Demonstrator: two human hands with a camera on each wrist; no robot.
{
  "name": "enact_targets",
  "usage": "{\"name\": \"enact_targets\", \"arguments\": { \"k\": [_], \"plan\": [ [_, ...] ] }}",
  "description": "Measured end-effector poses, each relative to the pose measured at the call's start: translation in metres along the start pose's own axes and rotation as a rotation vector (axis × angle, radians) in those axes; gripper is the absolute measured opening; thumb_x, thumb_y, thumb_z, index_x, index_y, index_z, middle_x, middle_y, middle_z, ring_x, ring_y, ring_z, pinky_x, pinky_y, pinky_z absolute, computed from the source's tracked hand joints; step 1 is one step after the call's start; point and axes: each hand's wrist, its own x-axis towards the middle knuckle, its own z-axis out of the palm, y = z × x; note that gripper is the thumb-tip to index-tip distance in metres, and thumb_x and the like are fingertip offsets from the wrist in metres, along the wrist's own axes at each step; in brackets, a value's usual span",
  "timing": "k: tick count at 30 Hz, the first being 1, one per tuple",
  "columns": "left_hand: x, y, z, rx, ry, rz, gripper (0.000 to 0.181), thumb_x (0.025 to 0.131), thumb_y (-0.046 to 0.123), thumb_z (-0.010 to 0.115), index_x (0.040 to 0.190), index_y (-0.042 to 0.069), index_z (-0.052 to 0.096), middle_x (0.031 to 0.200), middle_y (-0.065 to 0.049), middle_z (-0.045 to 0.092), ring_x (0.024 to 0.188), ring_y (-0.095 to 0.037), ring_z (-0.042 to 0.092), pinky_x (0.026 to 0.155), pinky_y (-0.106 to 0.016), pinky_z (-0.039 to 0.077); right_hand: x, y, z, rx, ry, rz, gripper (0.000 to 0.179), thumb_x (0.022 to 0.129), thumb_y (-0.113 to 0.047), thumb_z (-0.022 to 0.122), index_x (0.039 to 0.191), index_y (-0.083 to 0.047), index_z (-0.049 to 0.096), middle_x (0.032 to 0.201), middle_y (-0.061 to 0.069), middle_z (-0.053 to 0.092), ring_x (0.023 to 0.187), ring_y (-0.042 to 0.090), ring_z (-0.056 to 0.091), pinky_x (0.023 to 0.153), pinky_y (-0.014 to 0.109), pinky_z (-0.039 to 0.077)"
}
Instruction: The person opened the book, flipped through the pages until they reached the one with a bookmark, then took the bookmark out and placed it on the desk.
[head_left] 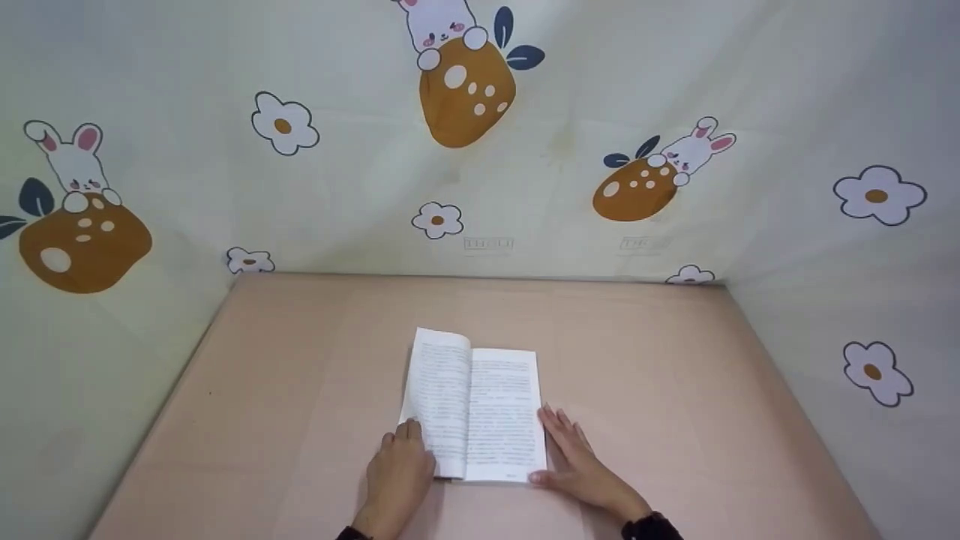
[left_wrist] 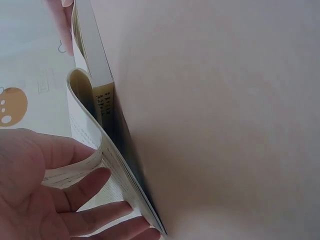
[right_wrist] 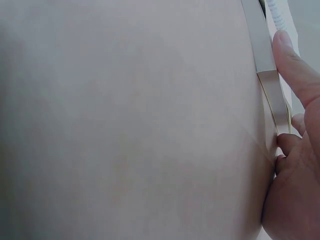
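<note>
An open book (head_left: 506, 416) with printed text lies on the table; its left page (head_left: 444, 390) bows upward. My left hand (head_left: 397, 469) is at the lower left edge, fingers bent. In the left wrist view its thumb (left_wrist: 62, 150) bears on the curling page, with the fingertips over the sheets below; the page bends between them. My right hand (head_left: 581, 469) rests along the lower right edge, its fingers fairly straight against the side. In the right wrist view the right thumb (right_wrist: 295, 70) lies over the book's corner, beside the thick page block (right_wrist: 257, 40).
A pinkish-beige cloth covers the table (head_left: 300, 360) around the book. Pale fabric walls (head_left: 360, 187) printed with rabbits, orange fruit and flowers enclose the back and both sides. Dark cuffs (head_left: 651, 526) show at the wrists.
</note>
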Motion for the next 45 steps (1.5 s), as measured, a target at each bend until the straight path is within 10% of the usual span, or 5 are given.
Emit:
{"name": "enact_targets", "arguments": {
  "k": [9,17,23,30,45],
  "plan": [
    [0.003,-0.007,0.001,-0.179,-0.02,-0.051,0.075,0.076,0.003,0.068,0.139,-0.007,0.027,0.115,-0.028,0.053,0.085,-0.029,0.056,0.056,-0.034,0.046,0.0,0.001,0.001,0.004,0.004,0.001,0.092,0.081,-0.034,0.07,0.149,-0.007,0.015,0.156,0.017,0.01,0.142,0.042,-0.006,0.111,0.057,-0.009],
    [0.007,-0.003,0.001,-0.176,-0.041,0.009,0.071,0.074,-0.007,0.065,0.139,0.006,0.041,0.144,-0.037,0.019,0.123,-0.049,0.038,0.085,-0.053,0.047,-0.001,0.0,0.002,0.011,0.003,0.001,0.092,0.081,-0.033,0.07,0.149,-0.006,0.015,0.156,0.018,0.009,0.142,0.042,-0.006,0.111,0.057,-0.01],
    [0.01,0.001,0.005,-0.098,-0.055,0.252,0.077,0.07,-0.017,0.059,0.136,0.022,0.049,0.152,-0.019,0.022,0.135,-0.049,0.023,0.105,-0.056,0.033,-0.001,0.001,0.002,-0.002,0.012,-0.015,0.092,0.08,-0.033,0.07,0.149,-0.005,0.016,0.155,0.019,0.01,0.141,0.043,-0.004,0.111,0.056,-0.009],
    [0.01,0.003,0.005,0.055,-0.097,0.547,0.065,0.067,-0.008,0.07,0.126,0.015,0.057,0.148,-0.004,0.038,0.138,-0.034,0.029,0.108,-0.047,0.034,-0.001,0.0,0.002,0.019,-0.007,-0.027,0.09,0.083,-0.033,0.068,0.149,-0.006,0.013,0.155,0.02,0.007,0.141,0.044,-0.007,0.11,0.058,-0.011],
    [0.008,0.014,0.003,-0.007,-0.164,0.444,0.05,0.069,-0.006,0.069,0.115,0.011,0.061,0.138,-0.009,0.049,0.134,-0.033,0.036,0.107,-0.047,0.035,-0.002,-0.002,0.001,0.014,0.005,-0.022,0.09,0.082,-0.031,0.07,0.148,-0.005,0.016,0.155,0.021,0.008,0.141,0.044,-0.006,0.11,0.059,-0.009]
  ]
}}
